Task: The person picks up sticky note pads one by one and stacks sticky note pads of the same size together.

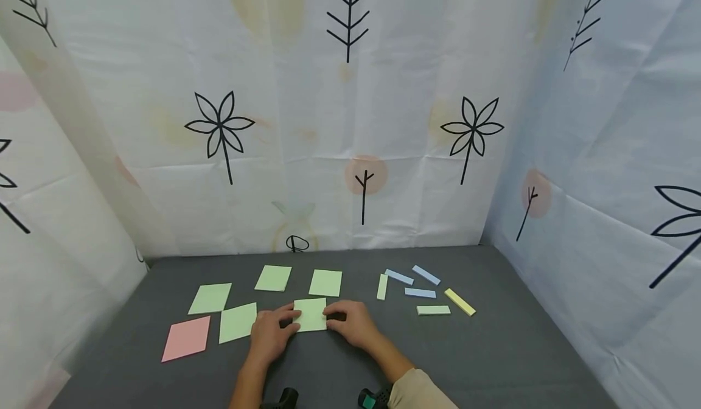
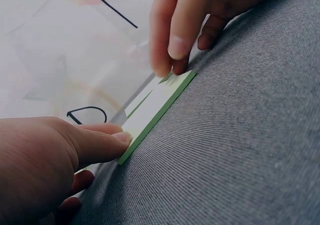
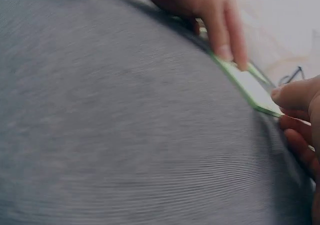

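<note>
A light green square sticky note pad [image 1: 310, 316] lies on the grey cloth between my two hands. My left hand [image 1: 268, 337] holds its left edge, the thumb at the near corner and the fingers farther back. At the opposite edge my right hand [image 1: 355, 325] has its thumb and fingertips on the pad. The left wrist view shows the thickness of the pad [image 2: 159, 107] along its near side, with the left thumb [image 2: 117, 141] on one end. Fingertips of both hands meet the pad [image 3: 250, 87] in the right wrist view too.
Several other green pads [image 1: 327, 283] and a pink pad [image 1: 187, 339] lie behind and to the left. On the right are narrow strips: blue [image 1: 420, 293], green [image 1: 433, 310] and yellow [image 1: 460, 302]. A patterned curtain [image 1: 350, 123] borders the grey table [image 1: 493, 360].
</note>
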Demonstrator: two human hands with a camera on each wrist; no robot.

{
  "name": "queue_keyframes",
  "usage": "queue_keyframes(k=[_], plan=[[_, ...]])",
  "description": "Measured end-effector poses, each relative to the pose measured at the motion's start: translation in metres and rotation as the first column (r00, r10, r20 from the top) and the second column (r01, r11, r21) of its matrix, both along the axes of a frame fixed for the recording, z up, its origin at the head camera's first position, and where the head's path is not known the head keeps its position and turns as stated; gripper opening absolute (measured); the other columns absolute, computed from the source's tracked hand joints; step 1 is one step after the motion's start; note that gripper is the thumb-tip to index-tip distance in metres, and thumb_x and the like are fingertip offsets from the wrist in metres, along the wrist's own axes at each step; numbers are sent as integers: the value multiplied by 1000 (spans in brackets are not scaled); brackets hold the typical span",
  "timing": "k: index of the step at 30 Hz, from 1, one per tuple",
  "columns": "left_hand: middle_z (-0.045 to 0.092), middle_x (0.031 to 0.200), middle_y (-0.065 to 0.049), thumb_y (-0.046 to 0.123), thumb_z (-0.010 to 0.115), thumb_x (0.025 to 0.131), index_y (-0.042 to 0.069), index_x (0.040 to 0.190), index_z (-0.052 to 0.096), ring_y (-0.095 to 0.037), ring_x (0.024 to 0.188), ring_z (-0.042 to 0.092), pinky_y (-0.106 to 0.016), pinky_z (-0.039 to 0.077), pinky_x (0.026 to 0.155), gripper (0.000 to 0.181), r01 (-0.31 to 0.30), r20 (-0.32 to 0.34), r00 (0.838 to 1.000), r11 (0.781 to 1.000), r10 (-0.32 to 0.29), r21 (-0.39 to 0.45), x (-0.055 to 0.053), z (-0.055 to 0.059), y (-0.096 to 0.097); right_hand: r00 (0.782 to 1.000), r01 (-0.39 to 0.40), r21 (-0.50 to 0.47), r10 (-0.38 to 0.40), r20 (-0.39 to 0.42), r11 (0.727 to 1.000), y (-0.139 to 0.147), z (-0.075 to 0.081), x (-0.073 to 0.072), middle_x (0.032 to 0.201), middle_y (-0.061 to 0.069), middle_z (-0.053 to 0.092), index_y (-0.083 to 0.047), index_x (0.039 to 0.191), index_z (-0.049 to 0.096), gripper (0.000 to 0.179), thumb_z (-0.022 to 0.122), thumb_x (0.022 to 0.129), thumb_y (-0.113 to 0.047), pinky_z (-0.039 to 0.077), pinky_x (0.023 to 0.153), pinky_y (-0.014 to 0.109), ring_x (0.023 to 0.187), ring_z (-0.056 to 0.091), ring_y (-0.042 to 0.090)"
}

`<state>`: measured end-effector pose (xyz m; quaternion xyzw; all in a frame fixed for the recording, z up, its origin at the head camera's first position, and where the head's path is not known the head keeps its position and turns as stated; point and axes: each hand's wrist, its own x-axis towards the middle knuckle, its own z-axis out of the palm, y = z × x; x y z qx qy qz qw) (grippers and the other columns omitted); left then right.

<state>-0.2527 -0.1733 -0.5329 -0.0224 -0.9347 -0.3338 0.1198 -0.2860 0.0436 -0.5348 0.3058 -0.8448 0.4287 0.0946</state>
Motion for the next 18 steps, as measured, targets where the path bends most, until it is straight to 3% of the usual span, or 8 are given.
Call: queue_keyframes(k=[3, 5, 10, 18], plan=[[63, 127, -10, 12, 76, 82, 11, 108, 76, -34, 107, 51, -59, 35, 92, 26, 1, 8, 1000, 1000, -1, 0, 0, 1, 0, 1000, 6, -70, -4, 25, 998, 5, 1, -6, 100, 5, 71, -4, 102, 75, 18, 74, 83, -3, 52, 78, 31, 91, 66, 19], [63, 127, -9, 12, 76, 82, 11, 108, 76, -34, 107, 51, -59, 35, 91, 26, 12, 6, 1000, 1000, -12, 1, 0, 2, 0, 999, 39, -66, -40, -6, 997, 8, 2, -9, 100, 6, 71, -5, 100, 75, 18, 75, 82, -2, 52, 79, 33, 91, 65, 20], [64, 126, -9, 12, 77, 81, 11, 107, 77, -34, 106, 52, -57, 37, 89, 26, 31, 7, 999, 1000, -31, -1, 2, 0, -1, 988, 121, 39, -117, -103, 992, 12, -1, -19, 112, 9, 69, -6, 102, 74, 21, 76, 82, -4, 47, 88, 41, 104, 60, 26], [64, 127, -8, 13, 76, 82, 13, 108, 77, -34, 106, 52, -57, 37, 91, 26, 23, -2, 1000, 1000, -23, -5, 0, 1, -2, 986, 153, 175, -138, -96, 973, 10, 0, -35, 136, 14, 55, -6, 124, 65, 41, 75, 85, -15, 37, 100, 57, 129, 45, 34]])
